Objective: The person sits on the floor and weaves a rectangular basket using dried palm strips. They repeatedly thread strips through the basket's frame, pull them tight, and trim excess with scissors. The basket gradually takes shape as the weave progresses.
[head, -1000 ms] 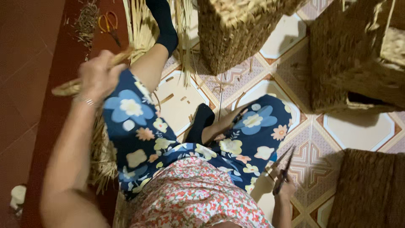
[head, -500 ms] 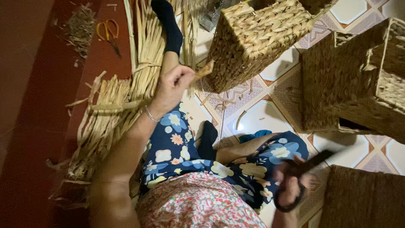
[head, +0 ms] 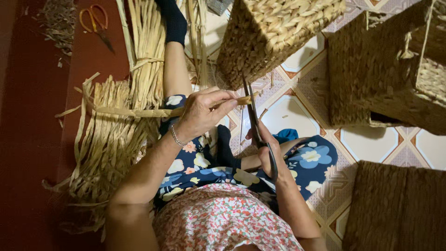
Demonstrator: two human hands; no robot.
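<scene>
One long, flat, pale-yellow dried straw strand [head: 153,112] lies nearly level above the person's lap, its long axis running left to right, the right tip rising slightly toward dark metal scissors [head: 254,122]. The left hand [head: 200,114] is closed around the strand near that tip. The right hand [head: 269,151] grips the scissors' handles, blades pointing up across the strand's end. Loose straw bundles [head: 109,144] lie left; a woven basket [head: 274,32] stands beyond.
</scene>
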